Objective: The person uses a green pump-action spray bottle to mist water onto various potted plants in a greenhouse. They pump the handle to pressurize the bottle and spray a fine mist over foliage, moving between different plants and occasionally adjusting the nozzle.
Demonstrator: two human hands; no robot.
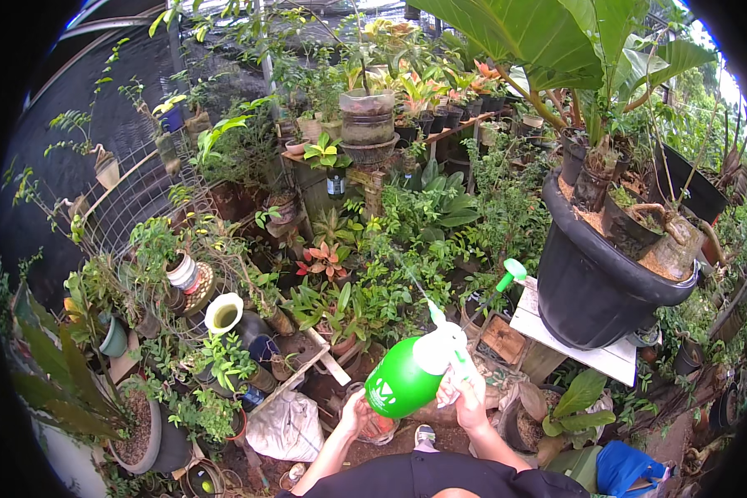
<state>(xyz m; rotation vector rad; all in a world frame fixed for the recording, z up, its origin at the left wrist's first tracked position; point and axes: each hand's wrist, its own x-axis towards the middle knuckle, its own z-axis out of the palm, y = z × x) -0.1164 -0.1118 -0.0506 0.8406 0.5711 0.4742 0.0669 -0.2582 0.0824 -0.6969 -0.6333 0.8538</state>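
A green pump pressure sprayer [404, 376] with a white head is held tilted in front of me. My left hand [357, 411] supports its lower end from the left. Around the grip below the white head [439, 345] closes my right hand [464, 392]; whether a finger presses the trigger is hard to see. From the light green nozzle [436, 313] a thin jet runs up and away toward leafy plants [380, 274]. The pump rod with its green T-handle [514, 270] sticks out to the right of the head.
At right, a big black pot [597, 274] stands on a white board [616, 361]. Potted plants line a raised shelf [460, 129] behind. A yellowish vase [224, 312] and wire mesh [124, 205] are at left. A white sack [289, 429] lies low; a blue bag [629, 470] sits lower right.
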